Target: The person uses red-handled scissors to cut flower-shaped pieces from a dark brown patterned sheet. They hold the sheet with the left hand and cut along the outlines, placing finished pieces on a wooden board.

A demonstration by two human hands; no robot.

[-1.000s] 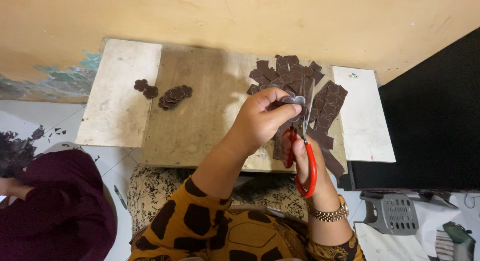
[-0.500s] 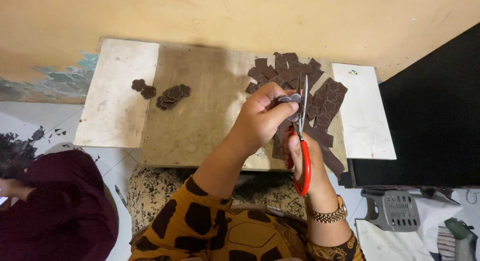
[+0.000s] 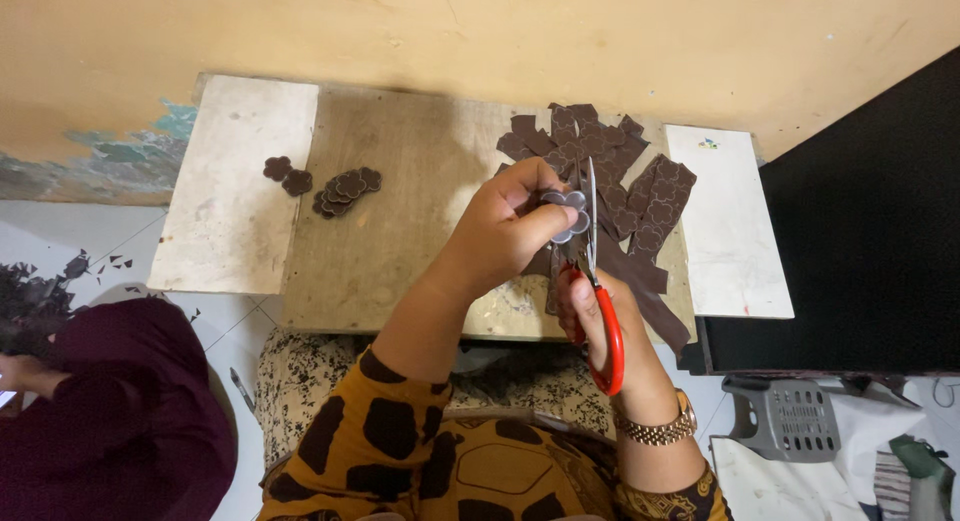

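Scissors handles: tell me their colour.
Red, seen in the head view: the scissors sit in the right hand.

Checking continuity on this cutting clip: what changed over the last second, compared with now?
Little changed. The left hand has turned the flower-shaped piece slightly at the blades, and the right hand has brought the red-handled scissors a little more upright. Both grips held. The cut flower pieces and the uncut brown strips on the board stayed put.

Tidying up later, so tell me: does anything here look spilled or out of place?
Yes. Dark offcuts lie scattered on the white floor tiles at the left, beside another person's sleeve. On the board, the brown strips sit in a loose pile, some overhanging its front edge.
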